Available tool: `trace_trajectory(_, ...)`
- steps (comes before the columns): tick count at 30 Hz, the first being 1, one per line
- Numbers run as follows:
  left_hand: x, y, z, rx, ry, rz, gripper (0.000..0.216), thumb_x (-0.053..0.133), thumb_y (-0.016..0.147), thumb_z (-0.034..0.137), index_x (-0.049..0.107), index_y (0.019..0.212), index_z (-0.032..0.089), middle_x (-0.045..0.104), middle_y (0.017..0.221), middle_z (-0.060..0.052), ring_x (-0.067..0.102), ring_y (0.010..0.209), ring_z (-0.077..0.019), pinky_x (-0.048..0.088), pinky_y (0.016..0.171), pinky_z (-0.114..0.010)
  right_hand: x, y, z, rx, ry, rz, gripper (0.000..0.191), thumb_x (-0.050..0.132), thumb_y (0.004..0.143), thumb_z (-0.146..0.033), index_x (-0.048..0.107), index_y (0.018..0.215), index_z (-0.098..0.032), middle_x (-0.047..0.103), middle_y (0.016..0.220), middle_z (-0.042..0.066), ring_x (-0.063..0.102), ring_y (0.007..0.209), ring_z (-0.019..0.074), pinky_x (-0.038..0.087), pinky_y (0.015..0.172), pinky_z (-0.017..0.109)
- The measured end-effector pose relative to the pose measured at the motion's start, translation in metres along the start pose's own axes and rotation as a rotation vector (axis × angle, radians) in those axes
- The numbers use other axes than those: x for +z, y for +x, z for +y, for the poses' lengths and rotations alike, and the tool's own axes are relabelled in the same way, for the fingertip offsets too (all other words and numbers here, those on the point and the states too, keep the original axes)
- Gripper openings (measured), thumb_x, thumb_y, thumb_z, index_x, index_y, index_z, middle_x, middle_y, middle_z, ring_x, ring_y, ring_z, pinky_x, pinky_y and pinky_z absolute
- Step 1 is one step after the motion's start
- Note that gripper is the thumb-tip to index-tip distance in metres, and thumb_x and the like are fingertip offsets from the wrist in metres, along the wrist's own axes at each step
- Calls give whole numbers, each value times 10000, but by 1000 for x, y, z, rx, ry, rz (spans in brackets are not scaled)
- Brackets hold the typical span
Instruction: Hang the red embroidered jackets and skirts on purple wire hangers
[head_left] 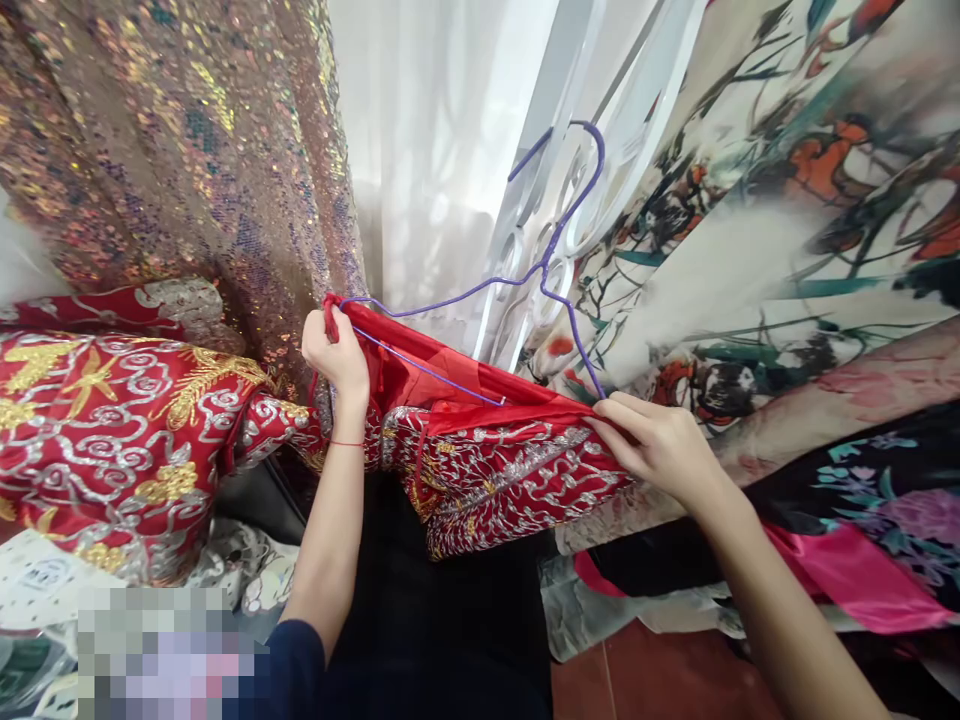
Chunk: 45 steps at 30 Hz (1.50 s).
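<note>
A red garment (487,465) with silver and gold embroidery hangs between my hands, its red lining showing at the top. A purple wire hanger (551,255) sits in its opening, hook pointing up. My left hand (336,352) is closed on the garment's left edge, at the hanger's left end. My right hand (660,445) pinches the garment's right edge, where the hanger's right arm meets the cloth.
A sequined iridescent fabric (180,140) hangs at the upper left. A white sheer curtain (427,150) is behind the hanger. Printed floral fabrics (787,200) fill the right side. More red embroidered cloth (112,430) lies at the left. Red floor tile (637,680) shows below.
</note>
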<state>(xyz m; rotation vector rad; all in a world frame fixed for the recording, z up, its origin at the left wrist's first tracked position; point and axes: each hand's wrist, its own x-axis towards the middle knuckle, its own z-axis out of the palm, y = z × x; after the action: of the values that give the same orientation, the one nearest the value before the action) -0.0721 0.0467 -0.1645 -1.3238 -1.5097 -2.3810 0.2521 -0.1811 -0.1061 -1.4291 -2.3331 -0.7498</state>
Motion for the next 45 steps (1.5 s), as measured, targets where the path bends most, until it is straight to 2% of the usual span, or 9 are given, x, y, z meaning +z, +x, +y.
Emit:
trace_trajectory(11, -2, 16, 10, 19, -60, 41, 284, 471, 915, 256, 319, 677, 229, 339, 659, 47, 367, 638, -114, 406, 744, -290, 5, 7, 2, -131, -143, 2, 280, 458, 1006, -192, 562, 747, -184, 500, 636, -17, 450, 517, 103, 285, 495, 253)
trace_trajectory(15, -3, 25, 14, -25, -123, 97, 263, 472, 908, 204, 345, 679, 223, 337, 670, 45, 394, 666, -119, 407, 747, -278, 5, 14, -6, -216, -229, 14, 274, 455, 988, -155, 582, 745, -174, 499, 596, -16, 437, 497, 104, 266, 501, 269)
trace_trajectory(19, -8, 35, 20, -50, -87, 64, 316, 515, 892, 130, 336, 645, 213, 321, 650, 52, 372, 664, -117, 388, 757, -261, 6, 18, -8, -239, -234, -24, 264, 451, 965, -136, 593, 745, -169, 494, 570, -18, 415, 470, 106, 233, 491, 280)
trace_trajectory(23, -9, 42, 30, -143, -177, 66, 379, 483, 848, -11, 329, 572, 198, 286, 591, 65, 284, 618, -93, 320, 668, -243, 9, 19, -5, -255, -242, -49, 232, 467, 939, -121, 598, 753, -168, 492, 560, -19, 403, 467, 110, 203, 494, 288)
trace_trajectory(27, 5, 48, 34, -324, -261, 57, 396, 390, 838, -73, 413, 526, 170, 292, 544, 66, 278, 583, -83, 275, 609, -240, 9, 21, -6, -276, -289, -55, 228, 462, 921, -95, 595, 754, -175, 492, 571, -14, 420, 475, 120, 209, 508, 289)
trace_trajectory(33, 37, 67, 27, -346, -197, -15, 400, 421, 846, -65, 424, 520, 168, 322, 545, 62, 309, 607, -87, 284, 646, -247, 5, 28, -16, -312, -272, -101, 230, 447, 905, -65, 581, 757, -179, 492, 572, -13, 414, 471, 118, 205, 510, 295)
trace_trajectory(36, 44, 71, 36, -204, -124, -72, 402, 477, 868, -18, 349, 552, 195, 290, 586, 60, 307, 624, -95, 322, 705, -255, 3, 26, -12, -288, -272, -128, 225, 446, 895, -54, 583, 764, -175, 497, 577, -10, 394, 468, 117, 198, 507, 295)
trace_trajectory(40, 28, 46, 60, 98, -72, -15, 401, 553, 924, 191, 274, 638, 229, 276, 668, 40, 374, 667, -121, 386, 785, -298, -4, 16, -1, -215, -244, -107, 235, 464, 933, -92, 568, 740, -175, 484, 591, -14, 408, 498, 113, 233, 516, 286)
trace_trajectory(45, -11, -11, 60, 137, 13, 22, 430, 515, 943, 388, 255, 633, 240, 274, 630, 36, 365, 600, -133, 405, 699, -327, -8, 9, 6, -151, -217, -45, 257, 481, 981, -189, 584, 745, -191, 527, 689, 18, 470, 622, 143, 306, 576, 281)
